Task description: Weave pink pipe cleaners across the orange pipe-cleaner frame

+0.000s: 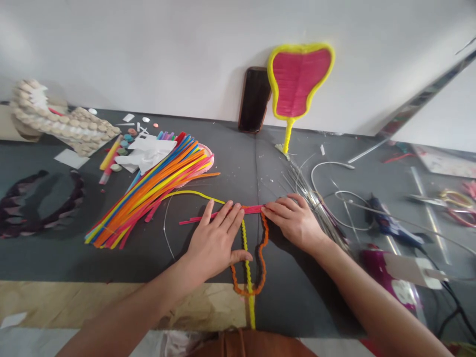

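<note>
My left hand (213,240) lies flat, fingers spread, over a bundle of pink pipe cleaners (253,209) on the dark table. At the right end of that bundle, the closed fingers of my right hand (295,220) grip it. An orange wavy pipe cleaner (265,248) loops down below both hands toward the table's front edge. A twisted yellow pipe cleaner (245,243) runs down through this loop, its lower end hanging toward me. Part of the pink bundle is hidden under my left fingers.
Many coloured pipe cleaners (148,193) lie in a heap at left, near a dark headband (40,203). A yellow-edged pink shape (292,82) and a phone (255,99) lean on the wall. Wires (316,198), a glue gun (394,223) and scissors (446,201) lie at right.
</note>
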### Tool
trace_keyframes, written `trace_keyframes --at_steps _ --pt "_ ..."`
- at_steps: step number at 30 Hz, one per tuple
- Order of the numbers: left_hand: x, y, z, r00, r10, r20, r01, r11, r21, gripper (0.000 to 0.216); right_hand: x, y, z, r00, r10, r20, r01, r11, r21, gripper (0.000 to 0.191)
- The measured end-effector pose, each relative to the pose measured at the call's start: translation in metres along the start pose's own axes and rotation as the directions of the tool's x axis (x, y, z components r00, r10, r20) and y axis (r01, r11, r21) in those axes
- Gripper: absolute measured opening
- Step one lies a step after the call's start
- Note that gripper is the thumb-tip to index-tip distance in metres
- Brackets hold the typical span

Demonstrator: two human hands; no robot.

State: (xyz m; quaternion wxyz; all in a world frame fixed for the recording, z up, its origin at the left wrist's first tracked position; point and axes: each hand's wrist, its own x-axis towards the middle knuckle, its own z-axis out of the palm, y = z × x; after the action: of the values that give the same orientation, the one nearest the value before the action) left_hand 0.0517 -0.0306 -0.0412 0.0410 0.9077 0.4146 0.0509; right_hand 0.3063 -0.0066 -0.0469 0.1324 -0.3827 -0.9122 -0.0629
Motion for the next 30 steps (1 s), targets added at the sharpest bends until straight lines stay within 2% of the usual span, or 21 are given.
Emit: trace_keyframes --at_steps 4,9,13,23,26,30 --pt "0.002 0.002 -0.002 1.000 -0.021 0.016 0.021 1.000 0.001 0.083 -0.003 -0.003 -0.001 0.993 0.077 0.094 -0.080 0.996 0.038 0.039" --pt "0.006 0.005 -0.004 0.999 -0.026 0.020 0.026 1.000 0.004 0.079 0.001 0.001 -0.008 0.971 0.225 0.086 -0.239 0.937 0.254 0.028" --pt "0.005 0.006 -0.003 0.999 -0.027 0.040 0.027 1.000 -0.007 0.080 0.016 -0.002 -0.013 0.948 0.312 0.066 -0.318 0.915 0.248 0.024" --pt "0.002 0.003 0.005 0.998 -0.015 0.067 0.016 1.000 -0.021 0.086 0.045 -0.020 0.001 0.954 0.273 0.121 -0.290 0.943 0.162 0.017" --pt "0.002 0.003 0.005 0.998 -0.018 0.065 0.020 1.000 -0.025 0.086 0.047 -0.020 -0.001 0.963 0.226 0.147 -0.241 0.966 0.095 0.019" --pt "0.002 0.004 0.005 0.998 -0.027 0.062 0.028 1.000 -0.011 0.084 0.047 -0.015 -0.003 0.983 0.104 0.149 -0.109 0.994 0.028 0.018"
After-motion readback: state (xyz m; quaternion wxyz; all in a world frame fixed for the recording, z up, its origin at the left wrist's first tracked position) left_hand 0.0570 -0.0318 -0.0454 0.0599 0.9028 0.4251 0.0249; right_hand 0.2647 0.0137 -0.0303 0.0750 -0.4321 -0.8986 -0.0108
